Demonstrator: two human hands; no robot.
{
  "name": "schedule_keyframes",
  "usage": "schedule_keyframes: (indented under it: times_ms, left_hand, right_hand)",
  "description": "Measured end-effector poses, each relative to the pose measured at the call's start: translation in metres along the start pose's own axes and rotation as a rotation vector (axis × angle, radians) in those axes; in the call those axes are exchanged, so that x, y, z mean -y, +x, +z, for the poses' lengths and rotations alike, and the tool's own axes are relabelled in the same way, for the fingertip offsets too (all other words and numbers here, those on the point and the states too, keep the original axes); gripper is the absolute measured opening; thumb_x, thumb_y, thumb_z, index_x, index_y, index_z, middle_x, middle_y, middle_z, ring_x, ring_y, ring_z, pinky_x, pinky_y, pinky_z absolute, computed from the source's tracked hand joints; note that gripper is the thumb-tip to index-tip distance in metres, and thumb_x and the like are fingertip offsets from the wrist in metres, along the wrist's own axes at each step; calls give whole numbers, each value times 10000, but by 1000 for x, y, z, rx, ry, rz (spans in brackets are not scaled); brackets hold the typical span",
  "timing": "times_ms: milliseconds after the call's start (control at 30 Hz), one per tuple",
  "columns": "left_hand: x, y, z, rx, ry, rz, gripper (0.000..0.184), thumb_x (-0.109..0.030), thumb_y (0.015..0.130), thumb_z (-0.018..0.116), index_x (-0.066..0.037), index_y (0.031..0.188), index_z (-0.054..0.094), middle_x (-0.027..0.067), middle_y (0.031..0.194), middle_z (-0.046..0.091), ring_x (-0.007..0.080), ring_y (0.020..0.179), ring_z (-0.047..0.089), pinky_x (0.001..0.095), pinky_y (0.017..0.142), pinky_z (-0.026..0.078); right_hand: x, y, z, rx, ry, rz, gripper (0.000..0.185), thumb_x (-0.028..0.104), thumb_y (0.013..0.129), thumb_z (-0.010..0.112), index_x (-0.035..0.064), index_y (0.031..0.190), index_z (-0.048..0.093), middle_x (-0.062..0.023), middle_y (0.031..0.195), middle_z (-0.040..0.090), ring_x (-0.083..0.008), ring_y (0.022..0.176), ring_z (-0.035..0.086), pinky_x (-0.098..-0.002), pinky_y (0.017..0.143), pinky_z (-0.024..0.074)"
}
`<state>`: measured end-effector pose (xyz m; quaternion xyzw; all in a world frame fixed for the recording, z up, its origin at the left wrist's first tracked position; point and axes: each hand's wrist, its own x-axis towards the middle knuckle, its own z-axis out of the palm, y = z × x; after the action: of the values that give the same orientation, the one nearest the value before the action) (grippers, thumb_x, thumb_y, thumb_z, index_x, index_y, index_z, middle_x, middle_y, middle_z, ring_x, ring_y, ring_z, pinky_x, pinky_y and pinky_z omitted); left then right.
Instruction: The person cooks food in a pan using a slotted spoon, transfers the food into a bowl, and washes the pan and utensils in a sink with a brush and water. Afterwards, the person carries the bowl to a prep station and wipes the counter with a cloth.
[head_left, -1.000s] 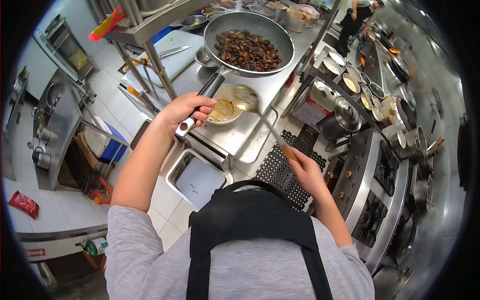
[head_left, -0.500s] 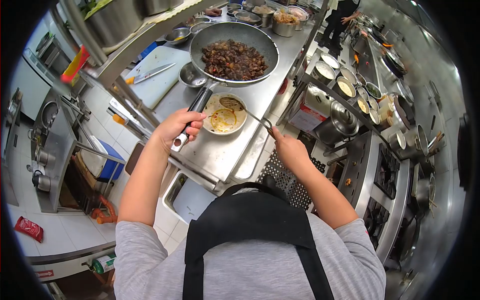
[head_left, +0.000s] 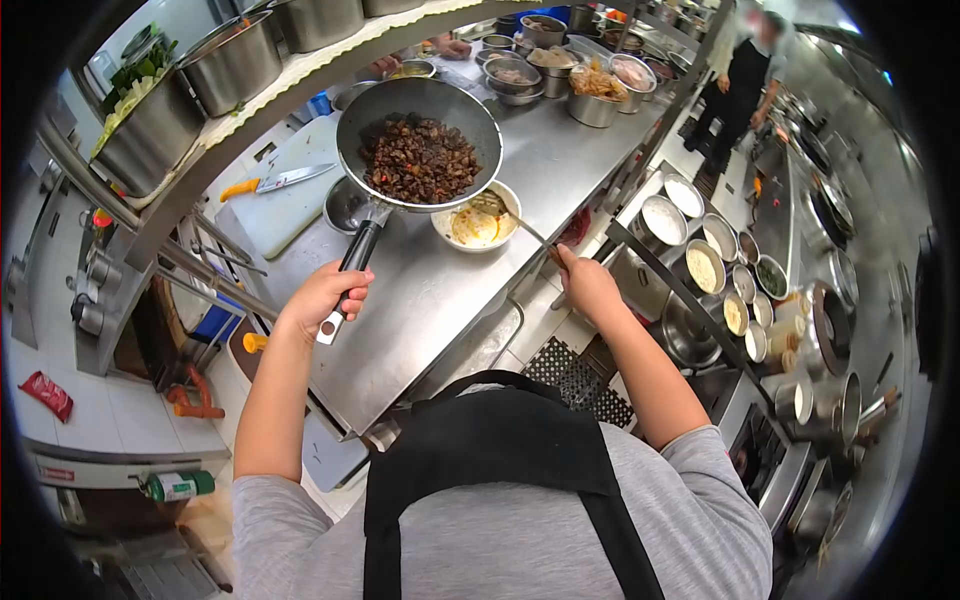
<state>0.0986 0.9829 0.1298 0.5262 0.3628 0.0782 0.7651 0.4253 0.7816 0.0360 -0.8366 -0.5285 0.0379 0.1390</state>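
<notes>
My left hand [head_left: 325,298] is wrapped round the black handle of a dark frying pan [head_left: 478,115], held over the steel table. Inside the pan lies a heap of browned, chopped meat-like pieces [head_left: 420,158] with red bits. My right hand [head_left: 588,280] grips the handle of a slotted spoon [head_left: 490,203], whose head is over the white bowl [head_left: 458,241] just below the pan's rim. Yellow-orange oily residue coats that bowl's inside. Part of the bowl's far side is hidden by the pan.
A metal bowl [head_left: 345,205] stands left of the pan, beside a white cutting board [head_left: 270,222] with a yellow-handled knife [head_left: 285,178]. Food containers [head_left: 594,108] crowd the table's far end. Sauce pots [head_left: 705,266] line the right. A person [head_left: 745,85] stands beyond; another person's hand [head_left: 452,47] shows behind.
My view has turned, showing more of the table. The pan now sits further left relative to the white bowl and overlaps its far edge. The spoon's head has moved toward the pan's rim.
</notes>
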Motion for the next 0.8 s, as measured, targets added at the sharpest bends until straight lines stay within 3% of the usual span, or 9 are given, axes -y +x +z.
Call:
schedule_keyframes:
  times_ms: [100, 200, 300, 400, 533, 667, 800]
  left_hand:
    - [2, 12, 12, -91, -8, 14, 134, -137, 826, 574, -88, 839, 451, -43, 593, 448, 25, 436, 414, 205, 394, 377]
    - [4, 19, 21, -167, 18, 23, 136, -124, 819, 576, -92, 822, 444, -39, 590, 453, 29, 437, 421, 207, 395, 381]
    - [6, 22, 28, -217, 62, 43, 106, -141, 826, 562, -85, 851, 476, -50, 585, 439, 22, 422, 400, 195, 391, 369]
    - [8, 25, 33, -237, 51, 32, 111, -133, 816, 572, -83, 842, 476, -43, 579, 444, 28, 422, 405, 197, 391, 367]
    - [10, 31, 40, -254, 104, 28, 110, -126, 818, 573, -87, 832, 471, -36, 575, 452, 34, 421, 413, 199, 386, 359]
    - [11, 35, 45, -253, 104, 42, 130, -119, 820, 577, -97, 804, 449, -33, 574, 456, 36, 421, 416, 202, 383, 356]
    - [13, 48, 53, -250, 91, 46, 155, -82, 824, 572, -78, 817, 418, -21, 582, 458, 45, 438, 428, 211, 395, 367]
  right_hand:
    - [-18, 18, -15, 0, 58, -11, 380, 169, 848, 501, 42, 1206, 499, -233, 850, 623, -387, 798, 600, -463, 728, 476]
    - [-33, 6, -44, 0, 339, 47, 386, 157, 850, 522, 20, 1209, 494, -265, 942, 600, -407, 872, 586, -445, 770, 461]
    - [-46, -10, -66, -29, 541, 151, 372, 134, 848, 529, 29, 1205, 511, -267, 929, 601, -384, 883, 591, -419, 762, 462]
    - [-27, 11, -91, -81, 495, 62, 381, 111, 841, 537, 36, 1213, 503, -251, 882, 607, -375, 839, 597, -421, 725, 460]
    - [-34, 103, -37, -325, 166, -321, 435, 135, 855, 519, 83, 1276, 425, -187, 823, 591, -378, 716, 587, -442, 650, 475]
    - [-38, 133, -10, -210, -11, -253, 440, 146, 864, 508, 87, 1287, 403, -181, 833, 585, -376, 716, 590, -449, 642, 483]
    - [-43, 110, 6, -75, 225, -187, 426, 141, 849, 530, 38, 1253, 443, -246, 832, 598, -389, 775, 597, -452, 671, 481]
